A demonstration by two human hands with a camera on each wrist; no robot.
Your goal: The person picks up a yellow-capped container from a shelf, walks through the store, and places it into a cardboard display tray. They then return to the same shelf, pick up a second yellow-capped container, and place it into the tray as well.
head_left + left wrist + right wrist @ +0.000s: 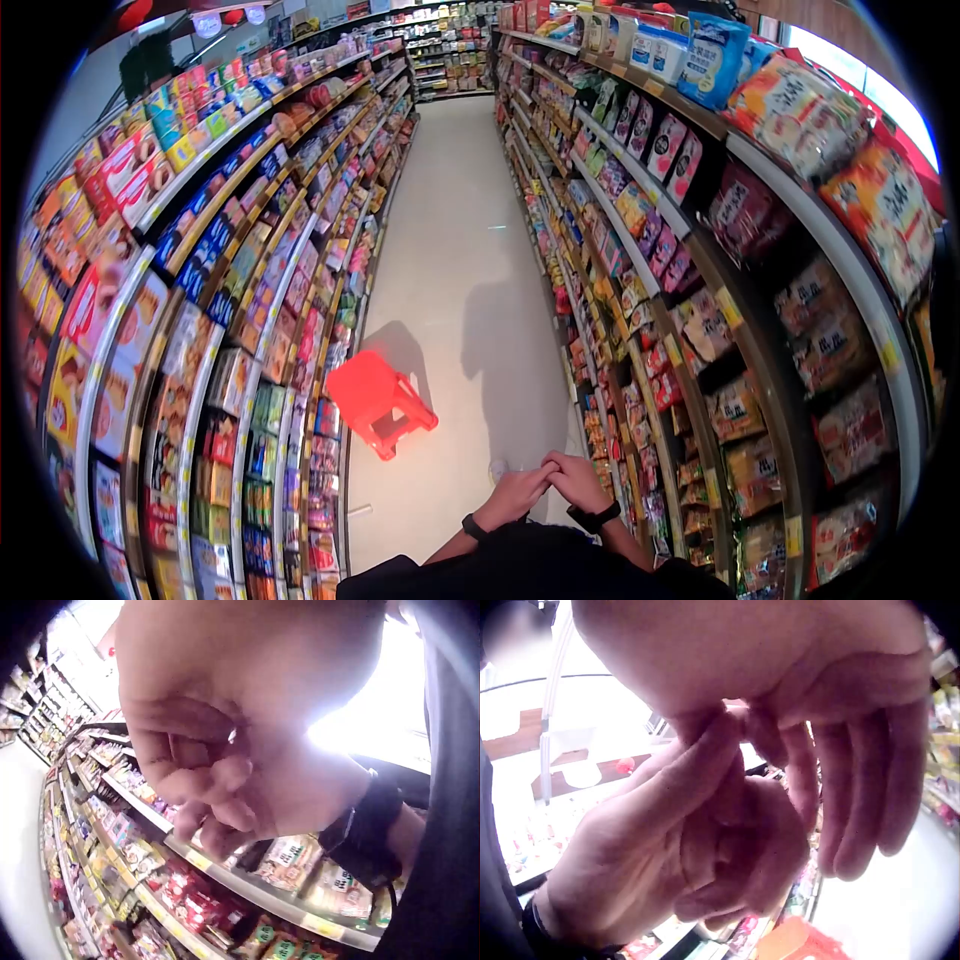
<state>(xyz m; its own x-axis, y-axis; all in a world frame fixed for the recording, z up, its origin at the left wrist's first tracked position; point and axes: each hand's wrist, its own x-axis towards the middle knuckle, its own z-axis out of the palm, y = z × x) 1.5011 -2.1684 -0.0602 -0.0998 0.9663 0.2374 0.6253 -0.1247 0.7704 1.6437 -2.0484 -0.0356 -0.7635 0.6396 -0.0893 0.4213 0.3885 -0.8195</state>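
Observation:
My left hand [515,497] and right hand [580,482] meet in front of my body, low in the head view. Neither hand holds any goods. In the right wrist view, the right hand [750,660] fills the top, its fingers hanging down loosely. Below it, the left hand [630,862] has loosely curled fingers, and its thumb reaches up to the right hand. The left wrist view shows the left hand [247,660] close to the camera, overlapping the right hand [292,787]. Dark bands circle both wrists, including a watch-like one [367,832].
A red plastic stool [370,390] stands on the aisle floor [440,260], beside the left shelves [210,350]. Packed snack shelves [690,330] rise on the right, close to my right arm. More shelving [450,60] closes off the far end.

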